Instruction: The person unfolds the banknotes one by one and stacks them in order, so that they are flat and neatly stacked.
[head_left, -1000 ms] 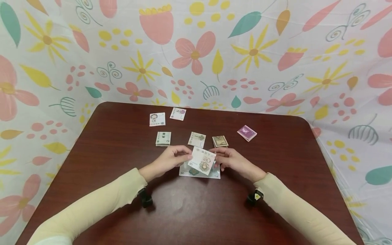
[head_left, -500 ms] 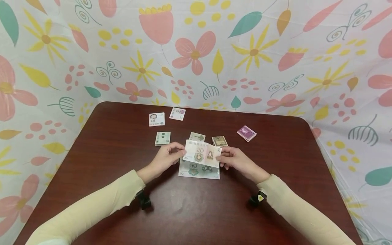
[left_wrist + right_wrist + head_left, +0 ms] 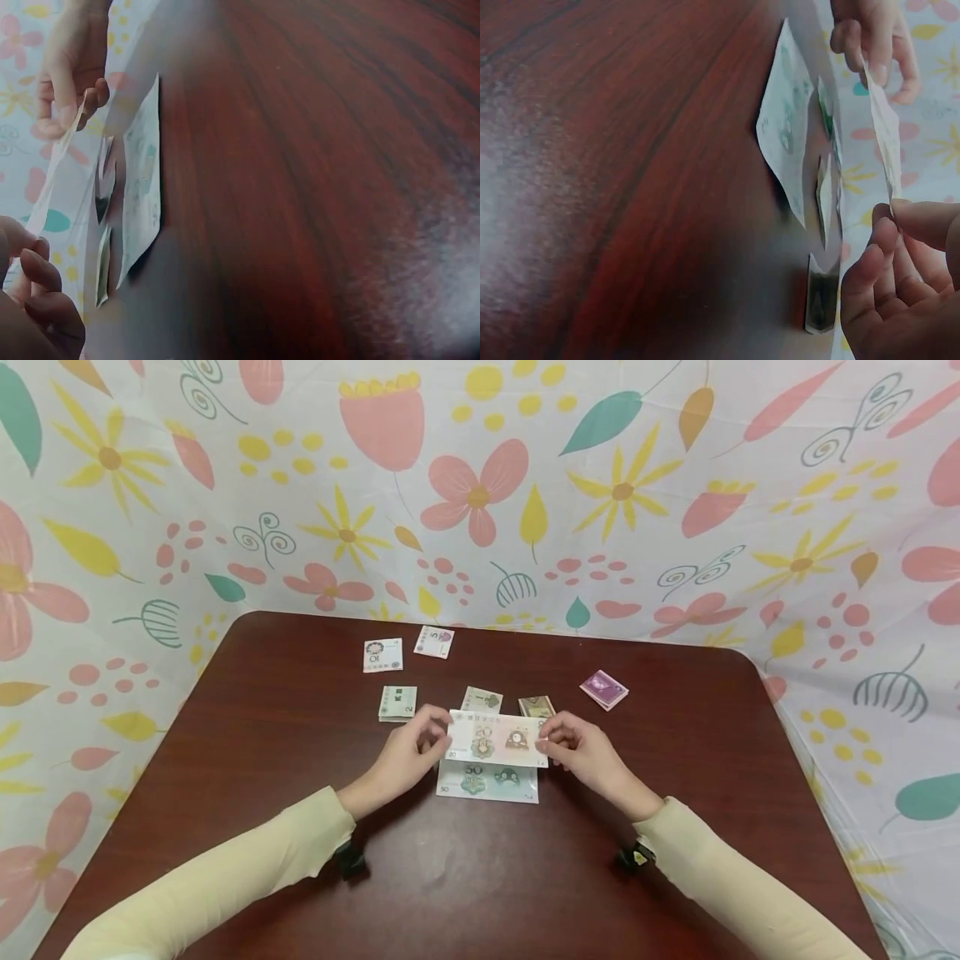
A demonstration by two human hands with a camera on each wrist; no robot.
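Observation:
A pale banknote marked 20 [image 3: 498, 739] is stretched out flat between both hands, raised above the table. My left hand [image 3: 405, 760] pinches its left end between thumb and fingers. At the other end, my right hand [image 3: 592, 760] pinches the edge the same way, as the right wrist view also shows. Below the held note, an unfolded greenish banknote marked 50 [image 3: 487, 783] lies on the table, its upper part covered by the 20 in the head view. Just behind are a note marked 1 [image 3: 482, 699] and a folded brown note [image 3: 536, 704], both partly hidden.
On the dark wooden table [image 3: 480, 885] lie a folded green note marked 2 [image 3: 397, 702], a note marked 10 [image 3: 382, 655], a note marked 5 [image 3: 434, 642] and a folded purple note [image 3: 603, 690]. A flower-printed cloth [image 3: 480, 568] hangs behind the table.
The 20 note, folded and tilted a second ago, has been opened out to full width and levelled. My hands have moved slightly apart, the right one going rightward; the 50 note shows more.

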